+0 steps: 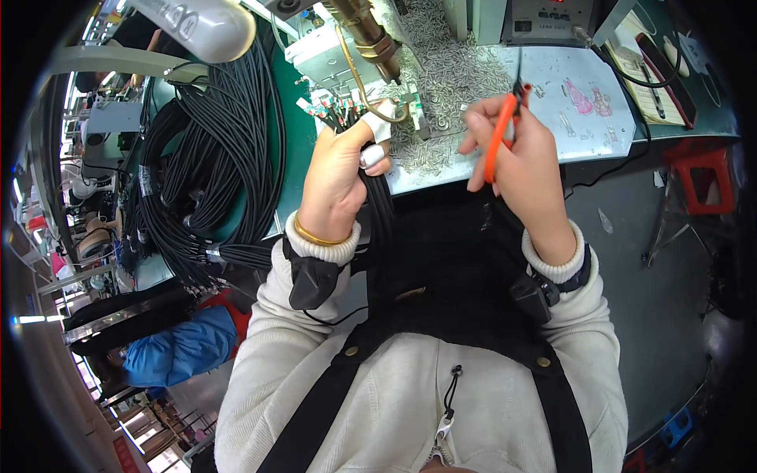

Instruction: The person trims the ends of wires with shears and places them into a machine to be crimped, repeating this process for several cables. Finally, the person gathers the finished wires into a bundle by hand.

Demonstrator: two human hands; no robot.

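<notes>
My left hand is closed around a bundle of black cables, just below the press head. The cables' stripped ends, with small coloured wires and white tips, fan out above the thumb. White wraps cover the thumb and a finger of that hand. To the right, my right hand grips a tool with orange handles and a thin dark tip pointing away from me. Its exact kind is hard to make out. That tool is apart from the cables.
Many small metal pieces lie heaped on the metal work plate. Coiled black cables fill the bench at left. A white lamp hangs at upper left. A control box, notebook and red stool are at right.
</notes>
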